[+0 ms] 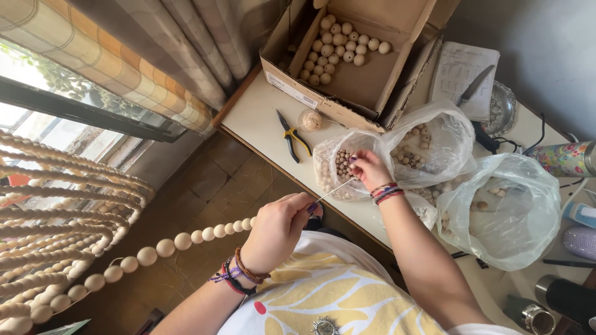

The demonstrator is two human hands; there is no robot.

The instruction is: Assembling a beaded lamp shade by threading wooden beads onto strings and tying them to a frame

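My left hand [278,229] pinches a long thin needle [334,190] at the end of a string of pale wooden beads [149,253] that runs off to the left. My right hand [369,169] is at the needle's tip, fingers closed over the mouth of a clear plastic bag of small beads [332,166] on the white table [257,118]. Whether a bead sits between those fingers is hidden. Both wrists wear woven bracelets.
A beaded curtain [56,205] of many bead strands hangs at the left. On the table are an open cardboard box [347,62] with larger beads, yellow-handled pliers [292,135], two more plastic bags [506,211], a notebook [462,77], a knife, and cups at the right.
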